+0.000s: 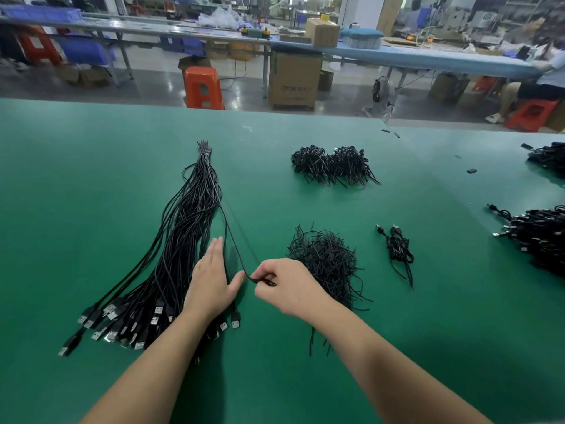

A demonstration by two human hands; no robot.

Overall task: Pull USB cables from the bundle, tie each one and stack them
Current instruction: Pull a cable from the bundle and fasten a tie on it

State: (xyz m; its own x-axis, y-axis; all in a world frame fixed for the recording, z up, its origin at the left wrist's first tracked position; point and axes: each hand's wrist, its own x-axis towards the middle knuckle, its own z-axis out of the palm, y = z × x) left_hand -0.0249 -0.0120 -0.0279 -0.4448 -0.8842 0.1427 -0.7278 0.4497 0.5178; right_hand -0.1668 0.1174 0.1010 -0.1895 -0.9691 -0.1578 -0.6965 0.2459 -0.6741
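A long bundle of black USB cables (180,240) lies on the green table (91,179), tied at its far end, with the plugs fanned out near me. My left hand (211,280) rests flat on the bundle, fingers straight. My right hand (287,286) pinches the plug end of one black cable (234,244), which runs from the bundle's far end. A loose pile of black twist ties (328,264) lies just right of my right hand. One tied cable (399,250) lies further right.
A heap of tied cables (331,163) sits at the back centre. More cable heaps (538,237) lie at the right edge. Beyond the table's far edge are orange stools (203,87), cardboard boxes (295,81) and other workbenches; a person sits at far right.
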